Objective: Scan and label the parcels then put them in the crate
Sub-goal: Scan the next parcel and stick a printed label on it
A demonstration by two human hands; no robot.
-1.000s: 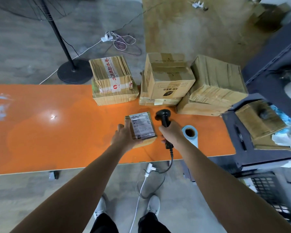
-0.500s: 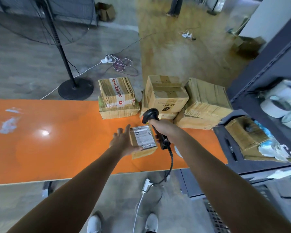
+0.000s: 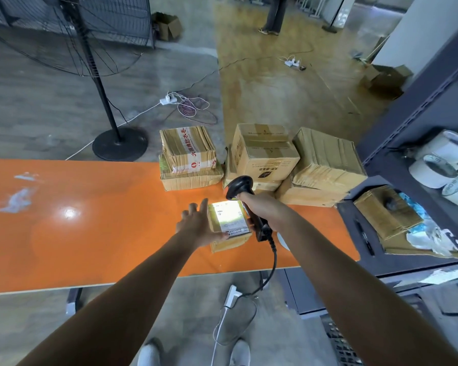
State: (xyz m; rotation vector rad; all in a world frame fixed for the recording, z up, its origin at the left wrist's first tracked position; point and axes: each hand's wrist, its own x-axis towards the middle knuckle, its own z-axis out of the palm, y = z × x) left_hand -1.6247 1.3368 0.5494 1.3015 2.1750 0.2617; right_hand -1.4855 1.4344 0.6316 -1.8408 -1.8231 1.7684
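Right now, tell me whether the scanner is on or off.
On: the scanner in the right hand throws a bright glow over the label on the small parcel.

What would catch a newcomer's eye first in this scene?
The bright orange table fills the left and middle of the view. Near its front edge, a small parcel glows white under the light of the barcode scanner gripped in the right hand, while the left hand steadies it with spread fingers. Behind, stacked cardboard boxes line the table's far edge.
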